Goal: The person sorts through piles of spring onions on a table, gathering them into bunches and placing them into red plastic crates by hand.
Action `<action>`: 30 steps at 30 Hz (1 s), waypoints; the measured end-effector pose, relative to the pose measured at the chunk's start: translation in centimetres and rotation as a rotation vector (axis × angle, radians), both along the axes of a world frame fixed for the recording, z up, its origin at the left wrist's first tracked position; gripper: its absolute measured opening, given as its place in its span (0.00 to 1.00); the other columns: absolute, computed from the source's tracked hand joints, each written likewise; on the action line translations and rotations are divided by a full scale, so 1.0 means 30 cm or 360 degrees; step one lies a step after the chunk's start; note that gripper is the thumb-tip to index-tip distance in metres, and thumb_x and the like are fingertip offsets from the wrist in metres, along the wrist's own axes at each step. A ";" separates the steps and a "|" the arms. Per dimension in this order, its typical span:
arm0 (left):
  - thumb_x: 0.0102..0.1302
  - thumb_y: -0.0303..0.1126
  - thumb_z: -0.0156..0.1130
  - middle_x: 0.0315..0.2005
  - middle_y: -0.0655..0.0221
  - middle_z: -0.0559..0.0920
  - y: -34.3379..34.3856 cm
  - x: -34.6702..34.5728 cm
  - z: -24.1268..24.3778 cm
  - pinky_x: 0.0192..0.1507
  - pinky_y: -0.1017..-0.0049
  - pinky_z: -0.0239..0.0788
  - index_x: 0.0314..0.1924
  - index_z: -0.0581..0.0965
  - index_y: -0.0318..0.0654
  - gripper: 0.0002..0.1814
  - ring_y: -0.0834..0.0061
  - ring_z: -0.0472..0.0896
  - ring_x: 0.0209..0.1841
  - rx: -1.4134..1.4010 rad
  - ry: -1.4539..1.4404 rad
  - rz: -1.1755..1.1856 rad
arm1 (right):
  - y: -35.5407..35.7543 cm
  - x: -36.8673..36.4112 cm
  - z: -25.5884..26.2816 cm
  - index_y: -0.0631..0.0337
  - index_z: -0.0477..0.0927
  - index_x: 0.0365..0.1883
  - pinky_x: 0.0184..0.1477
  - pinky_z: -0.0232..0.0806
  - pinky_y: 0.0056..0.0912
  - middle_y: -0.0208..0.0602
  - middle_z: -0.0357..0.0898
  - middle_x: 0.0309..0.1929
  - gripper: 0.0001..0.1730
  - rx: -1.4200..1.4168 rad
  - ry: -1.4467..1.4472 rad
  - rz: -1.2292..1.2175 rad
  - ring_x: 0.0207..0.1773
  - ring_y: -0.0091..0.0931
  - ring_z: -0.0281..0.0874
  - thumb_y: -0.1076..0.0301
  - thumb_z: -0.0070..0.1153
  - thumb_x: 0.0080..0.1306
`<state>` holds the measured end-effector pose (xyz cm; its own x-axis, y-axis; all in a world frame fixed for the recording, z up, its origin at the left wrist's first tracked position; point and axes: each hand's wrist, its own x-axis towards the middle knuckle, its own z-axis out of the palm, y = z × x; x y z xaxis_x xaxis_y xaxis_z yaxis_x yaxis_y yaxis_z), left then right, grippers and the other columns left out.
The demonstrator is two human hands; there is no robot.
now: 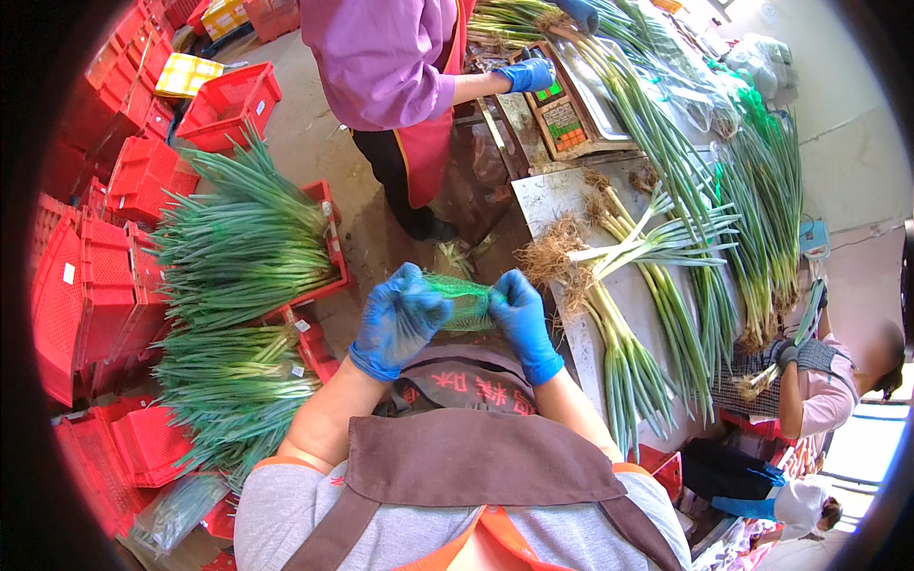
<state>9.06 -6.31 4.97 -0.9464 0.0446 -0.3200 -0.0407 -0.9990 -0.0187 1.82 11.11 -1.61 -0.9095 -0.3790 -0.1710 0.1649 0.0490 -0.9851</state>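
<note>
Both my hands wear blue gloves and hold a green mesh net (468, 303) stretched between them, in front of my brown apron. My left hand (403, 317) pinches its left end, my right hand (521, 317) its right end. To the right of my right hand, bundles of green onions with brown roots (560, 250) lie on a pale tabletop (539, 200). Some stalks (628, 357) point towards me, others cross over them. More green onions (235, 250) fill red crates (335, 243) on my left.
A person in a purple top (385, 57) works ahead at a weighing scale (564, 121). Stacked red plastic crates (107, 271) line the left side. Another person (821, 385) holds green onions across the table at the right; one more (800, 507) is farther back.
</note>
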 end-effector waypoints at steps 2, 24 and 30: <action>0.64 0.31 0.46 0.15 0.76 0.63 -0.054 -0.005 -0.062 0.26 0.80 0.63 0.35 0.69 0.39 0.05 0.81 0.64 0.18 0.0397 0.0372 -0.0173 | 0.000 -0.032 -0.002 0.60 0.68 0.25 0.36 0.71 0.27 0.36 0.74 0.25 0.04 -0.0726 -0.0722 -0.0251 0.29 0.25 0.75 0.77 0.47 0.59; 0.65 0.37 0.49 0.16 0.74 0.67 -0.266 0.081 -0.152 0.29 0.77 0.63 0.27 0.71 0.39 0.12 0.78 0.66 0.20 -0.0896 0.0236 -0.0365 | -0.040 -0.144 0.134 0.61 0.71 0.23 0.49 0.65 0.50 0.41 0.72 0.29 0.14 -0.1457 -0.1192 0.0253 0.41 0.39 0.73 0.64 0.41 0.66; 0.61 0.39 0.57 0.25 0.76 0.79 -0.200 0.107 -0.191 0.35 0.82 0.65 0.35 0.80 0.40 0.11 0.88 0.72 0.30 -0.2291 0.0101 -0.0664 | -0.080 -0.107 0.187 0.49 0.65 0.26 0.21 0.51 0.20 0.23 0.57 0.19 0.12 -0.1426 -0.1139 0.0657 0.20 0.19 0.53 0.58 0.37 0.69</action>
